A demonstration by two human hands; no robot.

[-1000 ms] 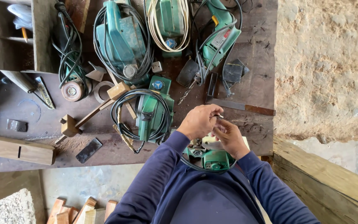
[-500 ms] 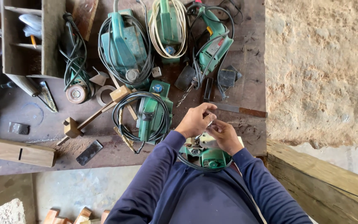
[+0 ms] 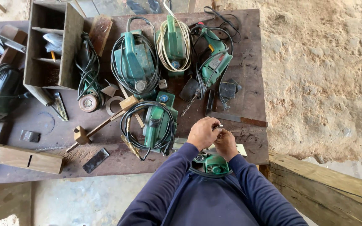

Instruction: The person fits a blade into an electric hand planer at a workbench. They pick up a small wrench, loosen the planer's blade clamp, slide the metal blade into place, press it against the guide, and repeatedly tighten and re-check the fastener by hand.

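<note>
Left hand (image 3: 203, 133) and right hand (image 3: 226, 143) both closed, lower centre of frame, touching each other, fingers pinched on a small silver metal part (image 3: 218, 126) held between them. Both sit directly over a green power tool (image 3: 213, 162) at the near table edge, just in front of the person's dark blue sleeves.

Versus a second ago: hands are in the same spot over the same tool, grip looks unchanged; the view has shifted a bit, so the wooden table (image 3: 254, 33) now sits higher and more centred.

Labels and marks: a round blue badge on top of the green planer (image 3: 159, 121) wrapped in black cord, just left of the hands. A red-and-white label patch on the side of the green drill (image 3: 215, 62), upper centre-right. A small blue round mark on the green tool wrapped in cream cord (image 3: 173, 39), top centre. Print is too small to make out. Open wooden box (image 3: 65, 46) with shelves upper left.
</note>
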